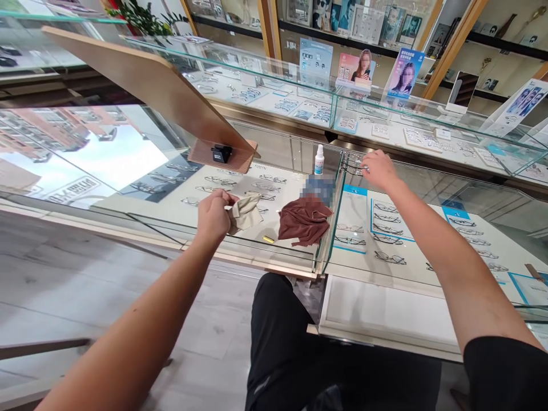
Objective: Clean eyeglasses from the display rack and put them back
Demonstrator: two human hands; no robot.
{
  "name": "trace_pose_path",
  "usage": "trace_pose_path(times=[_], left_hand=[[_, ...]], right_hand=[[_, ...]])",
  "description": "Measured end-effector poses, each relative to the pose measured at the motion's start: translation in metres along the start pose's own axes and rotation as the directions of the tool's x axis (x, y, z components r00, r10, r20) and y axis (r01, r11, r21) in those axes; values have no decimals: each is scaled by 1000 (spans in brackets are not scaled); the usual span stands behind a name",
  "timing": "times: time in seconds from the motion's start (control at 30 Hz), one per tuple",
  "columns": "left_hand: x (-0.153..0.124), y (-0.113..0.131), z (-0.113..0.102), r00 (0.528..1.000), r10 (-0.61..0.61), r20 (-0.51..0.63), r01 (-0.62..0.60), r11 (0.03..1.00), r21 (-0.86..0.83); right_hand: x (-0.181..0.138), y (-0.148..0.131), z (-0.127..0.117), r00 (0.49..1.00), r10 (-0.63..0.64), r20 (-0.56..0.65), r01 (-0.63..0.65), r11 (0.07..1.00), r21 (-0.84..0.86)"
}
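Note:
My left hand [214, 217] is closed on a beige cleaning cloth [246, 212], which hangs out from the fingers above the glass counter. My right hand [379, 169] reaches further off, its fingers pinched on a pair of eyeglasses [354, 168] over the counter's far side. The lenses are hard to make out against the glass. Between the hands, a crumpled brown cloth [303, 221] lies on the counter top. Behind it stands a small white spray bottle [319, 160] with a blue label, beside a blurred bluish patch. A small yellow item [268, 240] lies near the front edge.
A wooden-backed tilted mirror [171, 85] stands on the left of the counter, with a small black object [221, 153] on its base. Rows of eyeglasses [389, 258] lie inside the glass case. An open white drawer [385, 314] juts out below, by my legs.

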State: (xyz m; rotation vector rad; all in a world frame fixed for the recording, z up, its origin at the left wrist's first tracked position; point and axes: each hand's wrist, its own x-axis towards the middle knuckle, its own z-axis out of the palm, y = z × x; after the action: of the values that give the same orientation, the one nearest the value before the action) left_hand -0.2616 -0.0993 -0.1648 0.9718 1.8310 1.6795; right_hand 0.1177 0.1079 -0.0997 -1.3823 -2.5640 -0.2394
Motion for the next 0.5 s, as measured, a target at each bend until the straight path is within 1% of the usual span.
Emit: trace_pose_path(times=[0.07, 0.13, 0.23, 0.37, 0.5], left_hand=[[-1, -1, -1, 1000, 2, 3, -2, 1000, -4], [-1, -3, -1, 1000, -2, 5, 2, 1000, 1], [-2, -4, -2, 1000, -18, 22, 17, 1000, 8], [-2, -5, -1, 999, -30, 40, 30, 999, 15], [-1, -8, -1, 998, 15, 63, -18, 999, 41]], right_hand=[[18, 14, 19, 998, 23, 66, -21, 999, -26], [29, 18, 34, 992, 53, 116, -49, 998, -29], [42, 19, 50, 987, 87, 134, -85, 996, -22], [56, 21, 63, 985, 123, 122, -122, 992, -13], [60, 21, 65, 984, 150, 99, -150, 989, -8]])
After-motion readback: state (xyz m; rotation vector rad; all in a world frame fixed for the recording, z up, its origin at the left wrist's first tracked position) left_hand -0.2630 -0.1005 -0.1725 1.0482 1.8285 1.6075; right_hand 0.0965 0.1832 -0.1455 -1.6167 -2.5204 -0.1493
